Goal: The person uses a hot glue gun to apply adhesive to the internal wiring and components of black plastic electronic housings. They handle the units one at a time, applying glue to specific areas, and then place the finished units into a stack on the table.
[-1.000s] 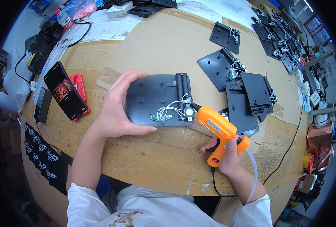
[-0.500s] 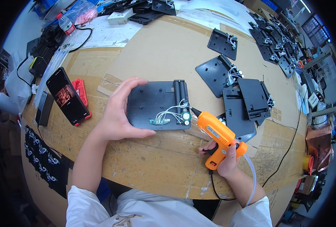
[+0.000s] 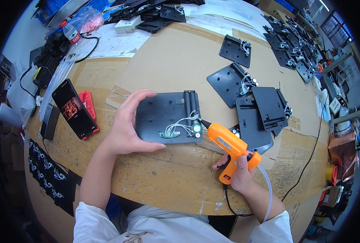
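My left hand [image 3: 127, 125] grips a flat black plastic panel [image 3: 157, 111] by its left side, thumb along the near edge and fingers at the far corner. On the panel, white wires [image 3: 175, 126] run from a small green circuit board [image 3: 169, 134] to a round part [image 3: 196, 128] at the right edge. An orange hot glue gun [image 3: 228, 141] is held in my right hand [image 3: 241, 174], its dark nozzle touching or very close to the wire ends by the panel's right edge. A clear glue stick [image 3: 267, 190] trails from its back.
More black panels [image 3: 251, 117] with wires lie to the right, and a pile of them [image 3: 291, 44] sits at the far right. A phone [image 3: 74, 108] leans on a red stand [image 3: 87, 104] at left. The gun's black cord [image 3: 228, 200] hangs over the table edge.
The panel and glue gun sit slightly lower and more to the left in the picture, as the whole view shifts a little. Both hands keep their grips, and the nozzle stays at the same edge.
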A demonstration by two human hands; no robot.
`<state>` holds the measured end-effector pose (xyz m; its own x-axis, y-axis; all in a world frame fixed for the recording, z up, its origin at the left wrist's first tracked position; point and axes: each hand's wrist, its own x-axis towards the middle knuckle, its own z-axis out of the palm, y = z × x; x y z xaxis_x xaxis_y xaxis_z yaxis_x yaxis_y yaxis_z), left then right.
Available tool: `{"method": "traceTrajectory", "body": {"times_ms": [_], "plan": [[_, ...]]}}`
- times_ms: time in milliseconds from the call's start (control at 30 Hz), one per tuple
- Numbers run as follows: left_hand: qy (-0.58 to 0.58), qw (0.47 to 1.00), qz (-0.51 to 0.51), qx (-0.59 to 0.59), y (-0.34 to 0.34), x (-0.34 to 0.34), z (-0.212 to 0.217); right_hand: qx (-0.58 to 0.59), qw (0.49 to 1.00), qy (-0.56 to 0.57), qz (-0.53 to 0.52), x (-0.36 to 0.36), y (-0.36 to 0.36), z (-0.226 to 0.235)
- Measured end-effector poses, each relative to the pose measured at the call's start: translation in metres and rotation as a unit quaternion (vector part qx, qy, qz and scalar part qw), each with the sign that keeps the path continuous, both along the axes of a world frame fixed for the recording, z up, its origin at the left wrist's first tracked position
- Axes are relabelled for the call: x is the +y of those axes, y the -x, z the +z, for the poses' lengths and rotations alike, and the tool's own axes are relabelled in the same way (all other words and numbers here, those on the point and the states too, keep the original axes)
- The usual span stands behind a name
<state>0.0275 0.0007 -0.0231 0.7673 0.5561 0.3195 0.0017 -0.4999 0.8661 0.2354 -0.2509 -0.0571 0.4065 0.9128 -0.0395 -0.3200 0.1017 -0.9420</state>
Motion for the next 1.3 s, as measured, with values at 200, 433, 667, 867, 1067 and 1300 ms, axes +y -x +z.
{"method": "traceTrajectory", "body": {"times_ms": [200, 433, 667, 867, 1067, 1300], "plan": [[0.005, 1.000, -0.009, 0.010, 0.001, 0.002, -0.001, -0.012, 1.000, -0.005, 0.003, 0.001, -0.001, -0.002], [-0.112, 0.993, 0.031, 0.017, 0.001, -0.001, 0.005, -0.008, 1.000, -0.002, -0.017, 0.002, 0.002, -0.003], [-0.162, 0.986, 0.042, 0.030, 0.000, -0.009, 0.013, -0.120, 0.992, 0.017, 0.045, 0.006, -0.003, 0.005], [-0.212, 0.977, 0.016, 0.030, 0.000, -0.015, 0.019, -0.129, 0.990, 0.043, 0.029, 0.005, 0.000, 0.009], [-0.219, 0.975, -0.041, 0.003, 0.002, -0.021, 0.015, -0.165, 0.984, 0.056, 0.035, 0.006, -0.004, 0.008], [-0.210, 0.977, -0.041, -0.007, -0.003, -0.019, 0.015, -0.159, 0.984, 0.078, -0.027, 0.006, -0.002, 0.006]]}}
